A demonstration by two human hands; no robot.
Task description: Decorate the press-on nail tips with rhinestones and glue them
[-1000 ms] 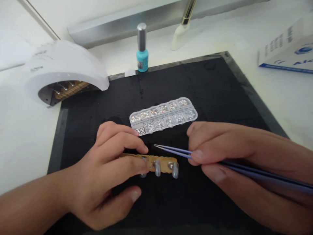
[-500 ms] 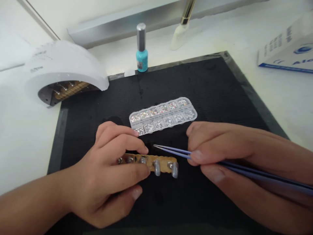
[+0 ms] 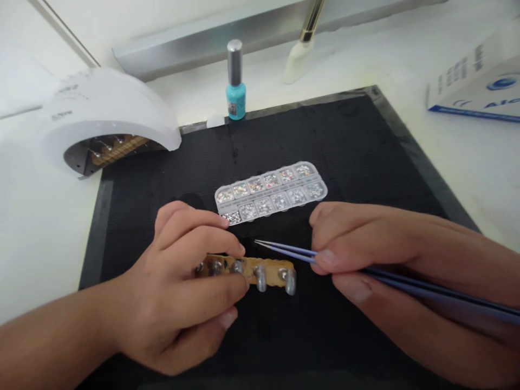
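My left hand [image 3: 187, 287] is closed over the left part of a gold wavy-edged nail tip stand [image 3: 273, 272], its fingers curled about the strip and hiding that end. Greyish false nail tips [image 3: 290, 281] stick up along the stand. Between thumb and fingers, my right hand [image 3: 377, 260] grips blue tweezers [image 3: 284, 251]. Their pale points lie slightly apart above the black mat, just behind the stand, with nothing visible between them. Farther back lies a clear rhinestone case [image 3: 270, 192], its compartments full of small stones. A left fingertip is close to its near left corner; touching, I cannot tell.
A white nail lamp [image 3: 117, 114] stands at the back left with another gold stand [image 3: 122, 150] inside. A turquoise polish bottle [image 3: 236, 100] is at the far edge of the black mat [image 3: 349, 146]. Behind are a brush [image 3: 303, 49] and, at right, a white box [image 3: 479, 81].
My left hand has shifted very slightly. The tweezers, stand and case look unmoved.
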